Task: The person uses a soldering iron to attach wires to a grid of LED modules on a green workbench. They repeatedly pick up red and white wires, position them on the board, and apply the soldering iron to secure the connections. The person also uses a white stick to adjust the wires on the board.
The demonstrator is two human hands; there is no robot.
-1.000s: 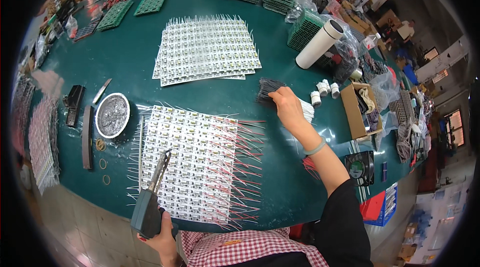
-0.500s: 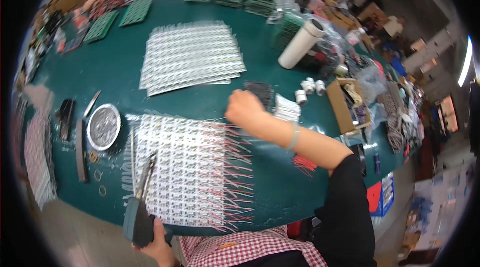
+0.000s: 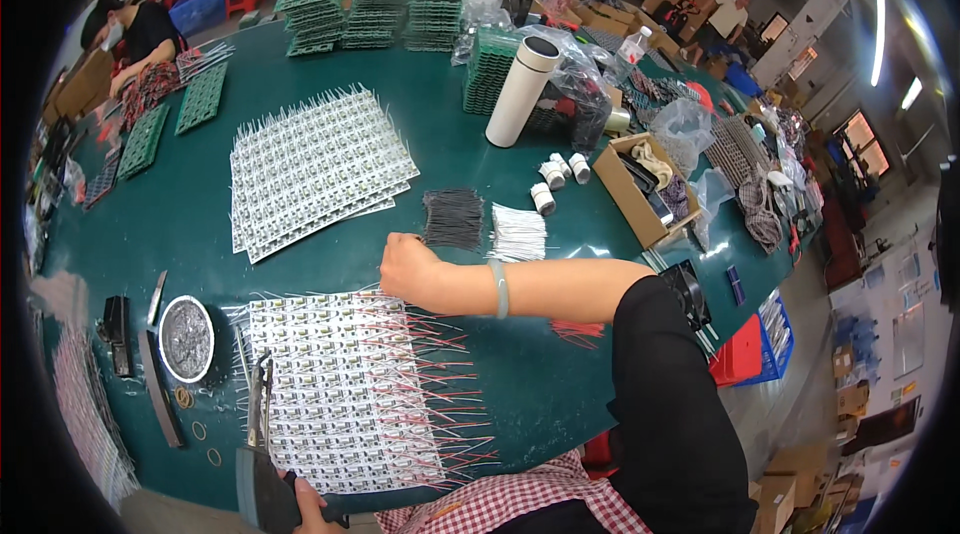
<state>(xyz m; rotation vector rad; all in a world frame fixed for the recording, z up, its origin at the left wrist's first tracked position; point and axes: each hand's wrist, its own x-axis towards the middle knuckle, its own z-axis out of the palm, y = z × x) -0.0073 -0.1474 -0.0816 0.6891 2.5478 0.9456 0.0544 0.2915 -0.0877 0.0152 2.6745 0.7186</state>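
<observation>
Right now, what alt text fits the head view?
The left hand grips a gun-shaped tool, its tip over the near white boards; the right hand is at their far edge, its grasp unclear. Black wires and white wires lie beyond the right forearm, a bowl at left.

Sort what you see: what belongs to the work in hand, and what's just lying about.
Seemingly in the work:
- dark-handled tool, in the left hand
- near white circuit-board sheet, by the right hand
- black wires

Probably lying about:
- white flask
- open cardboard box
</observation>
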